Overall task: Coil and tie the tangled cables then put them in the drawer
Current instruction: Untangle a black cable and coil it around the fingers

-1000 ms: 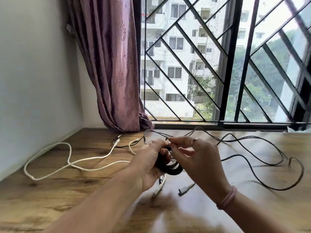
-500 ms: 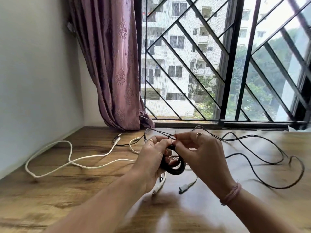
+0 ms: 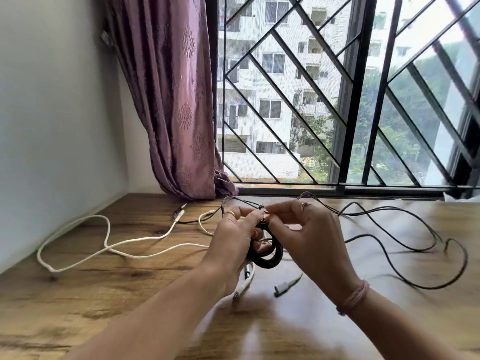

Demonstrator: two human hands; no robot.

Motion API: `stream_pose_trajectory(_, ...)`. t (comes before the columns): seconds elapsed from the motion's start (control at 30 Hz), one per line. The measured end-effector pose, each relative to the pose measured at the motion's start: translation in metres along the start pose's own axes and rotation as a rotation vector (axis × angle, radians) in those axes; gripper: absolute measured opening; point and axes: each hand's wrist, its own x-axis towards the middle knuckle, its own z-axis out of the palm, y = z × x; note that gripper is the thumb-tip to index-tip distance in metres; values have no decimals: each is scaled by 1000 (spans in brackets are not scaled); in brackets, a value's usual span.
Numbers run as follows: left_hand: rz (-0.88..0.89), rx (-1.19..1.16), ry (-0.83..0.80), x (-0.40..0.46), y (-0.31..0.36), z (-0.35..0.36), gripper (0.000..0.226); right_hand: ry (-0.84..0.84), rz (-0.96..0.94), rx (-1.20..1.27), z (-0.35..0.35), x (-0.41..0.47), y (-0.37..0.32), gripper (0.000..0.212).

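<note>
Since a second ago both hands have risen slightly toward the window and drawn closer together, fingertips now meeting above the coil. The left hand (image 3: 233, 245) curls around a small black coil (image 3: 267, 255) of glossy, tightly wound cable, a thick round ring hanging at the centre of the frame. The right hand (image 3: 309, 235) pinches narrowly at the coil's top, thumb and forefinger closed on something thin there; what exactly is too blurred to tell. A thin pink thread band (image 3: 354, 298) circles the right wrist.

A white cable (image 3: 109, 245), smooth and rubbery, sprawls in loose loops across the left of the wooden table (image 3: 78, 307), whose grained brown surface is matte. A thin black cable (image 3: 415, 245) trails in wide, tangled curves at the right. A small white connector (image 3: 281, 288) lies below the hands. A mauve embossed curtain (image 3: 168, 100) hangs upper left beside a black diagonal window grille (image 3: 345, 113).
</note>
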Motion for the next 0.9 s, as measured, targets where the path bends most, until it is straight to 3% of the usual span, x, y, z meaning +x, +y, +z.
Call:
stream_pose_trajectory(0.2,109,86,31,-3,-3,2,5,18,19,-1,0,0,-1,11)
stream_pose_trajectory(0.37,134,119,36,-5,-5,4,4,23,43,-33,1,1,0,3)
stream_pose_trajectory(0.9,140,108,36,-3,-12,2,5,-10,85,-35,0,2,1,2)
